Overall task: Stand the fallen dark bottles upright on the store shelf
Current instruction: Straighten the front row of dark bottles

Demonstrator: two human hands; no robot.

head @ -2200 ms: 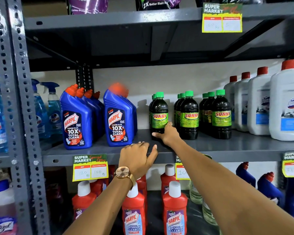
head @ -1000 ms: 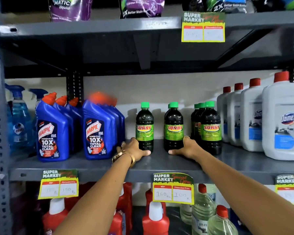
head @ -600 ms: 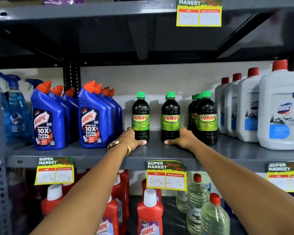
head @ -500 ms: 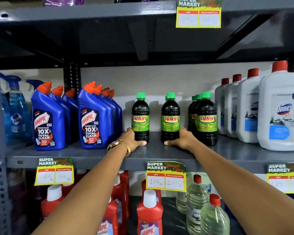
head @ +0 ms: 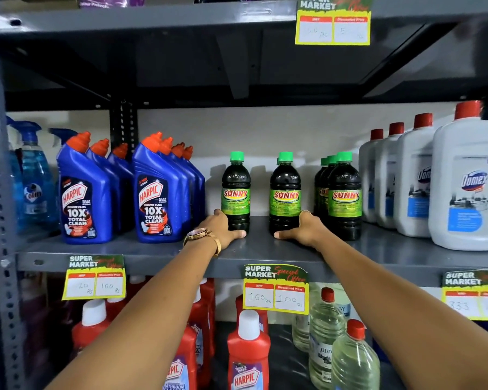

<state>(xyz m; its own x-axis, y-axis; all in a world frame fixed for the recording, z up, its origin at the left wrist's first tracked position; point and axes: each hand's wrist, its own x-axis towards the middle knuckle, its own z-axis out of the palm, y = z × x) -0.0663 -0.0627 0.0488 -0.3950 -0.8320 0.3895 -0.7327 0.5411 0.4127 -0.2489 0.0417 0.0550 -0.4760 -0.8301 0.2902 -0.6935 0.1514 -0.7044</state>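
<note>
Several dark Sunny bottles with green caps stand upright on the grey shelf (head: pixel 265 249). My left hand (head: pixel 220 229) wraps the base of the leftmost dark bottle (head: pixel 235 190), thumb lying along the shelf in front of it. My right hand (head: pixel 307 230) cups the base of the middle dark bottle (head: pixel 285 192), thumb pointing left. A second green cap peeks out behind that bottle. A group of three dark bottles (head: pixel 344 192) stands just right of my right hand. No dark bottle lies on its side.
Blue Harpic bottles (head: pixel 155 192) crowd the shelf left of my left hand, with blue spray bottles (head: pixel 35 178) beyond. White Domex jugs (head: pixel 468 181) fill the right. Red Harpic bottles (head: pixel 247 353) and clear bottles (head: pixel 350 358) sit on the shelf below. Price tags (head: pixel 275 291) hang on the edge.
From 2.2 s ago, my left hand rose from the shelf edge to the leftmost bottle's base, and two bottles now stand spaced apart. Over the last half second nothing moved.
</note>
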